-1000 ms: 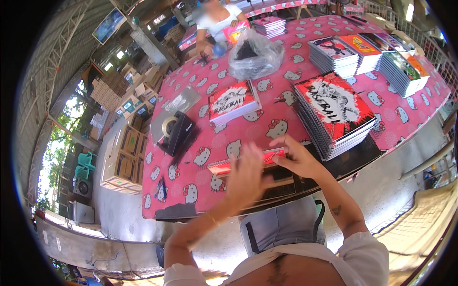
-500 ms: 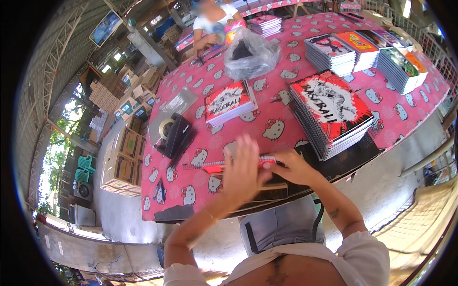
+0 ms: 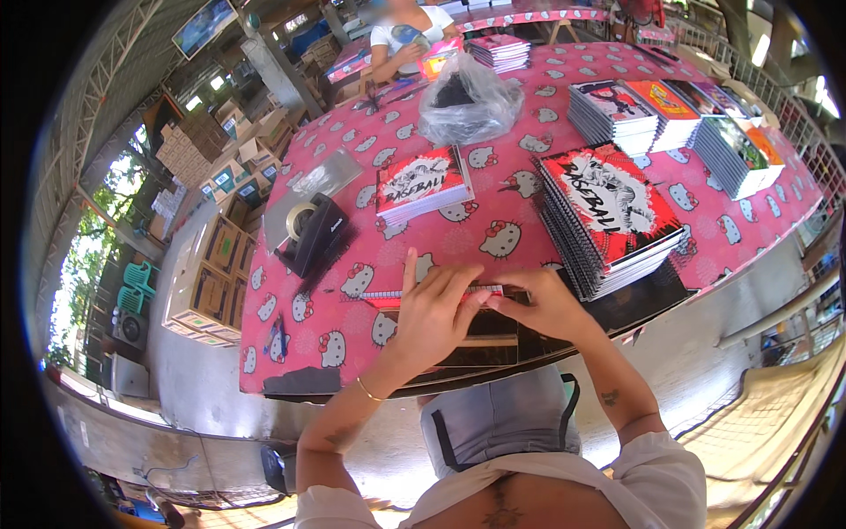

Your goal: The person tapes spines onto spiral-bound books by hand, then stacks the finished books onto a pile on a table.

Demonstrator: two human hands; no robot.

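A red spiral notebook [image 3: 381, 298] stands on its edge near the front of the table, its coil along the top. My left hand [image 3: 434, 310] lies over its middle, thumb and fingers closed at the coil's right part, one finger raised. At the notebook's right end my right hand [image 3: 545, 301] pinches the corner, the thumbs close together. My hands cover much of the coil. To the right rises a tall stack of red and black spiral notebooks [image 3: 608, 203]. A shorter stack of similar red notebooks [image 3: 421, 185] sits beyond my left hand.
A black tape dispenser [image 3: 319, 236] stands at the left, by a clear plastic sheet [image 3: 326, 174]. Farther off are a clear plastic bag [image 3: 471, 115] and several notebook stacks [image 3: 612, 115]. Across the pink patterned tablecloth [image 3: 344, 348] sits another person [image 3: 401, 40] holding a booklet.
My left hand, blurred and flatter before, has come down with its fingers curled at the coil. My right hand stays at the notebook's right end. The view has shifted slightly.
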